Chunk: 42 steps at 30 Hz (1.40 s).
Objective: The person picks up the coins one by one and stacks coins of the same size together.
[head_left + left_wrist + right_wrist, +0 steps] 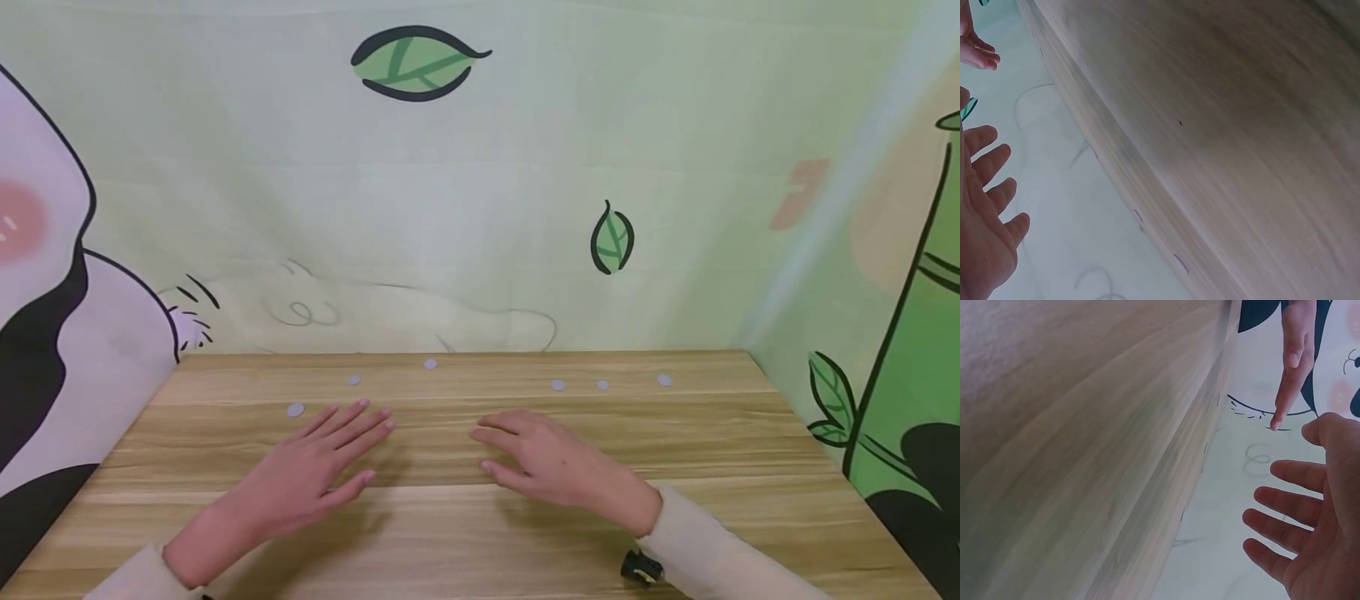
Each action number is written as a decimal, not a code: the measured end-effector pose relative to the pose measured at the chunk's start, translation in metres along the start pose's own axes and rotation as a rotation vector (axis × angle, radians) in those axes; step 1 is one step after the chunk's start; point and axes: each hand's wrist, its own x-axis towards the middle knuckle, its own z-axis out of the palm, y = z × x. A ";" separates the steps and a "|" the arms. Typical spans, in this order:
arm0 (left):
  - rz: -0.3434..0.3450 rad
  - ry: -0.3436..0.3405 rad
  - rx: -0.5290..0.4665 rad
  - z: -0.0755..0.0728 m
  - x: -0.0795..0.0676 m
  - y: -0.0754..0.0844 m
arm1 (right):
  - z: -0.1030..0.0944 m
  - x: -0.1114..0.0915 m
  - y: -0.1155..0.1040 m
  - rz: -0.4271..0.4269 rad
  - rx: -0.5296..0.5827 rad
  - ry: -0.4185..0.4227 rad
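On the left, three pale discs (296, 409) lie on the tabletop (450, 533), near the left hand (307, 475), which hovers with fingers spread. Then the right hand (555, 458) hovers, its fingers relaxed and apart; beyond it lie three other discs (603, 385).

A booth-like space with cartoon-printed cloth (510, 167) behind a wooden table (450, 542).

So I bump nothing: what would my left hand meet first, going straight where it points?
Probably the green backdrop: your left hand looks raised, so it may pass over the pale disc roughly in line. Depth is unclear.
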 end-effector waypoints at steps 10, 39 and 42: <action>-0.009 0.009 0.008 0.001 -0.006 -0.005 | -0.001 0.005 -0.003 -0.002 0.005 -0.005; -0.062 0.005 0.006 0.005 -0.019 -0.017 | 0.009 0.025 -0.012 -0.042 0.023 -0.029; -0.078 -0.004 0.000 0.006 -0.022 -0.019 | 0.011 0.029 -0.014 -0.042 0.037 -0.043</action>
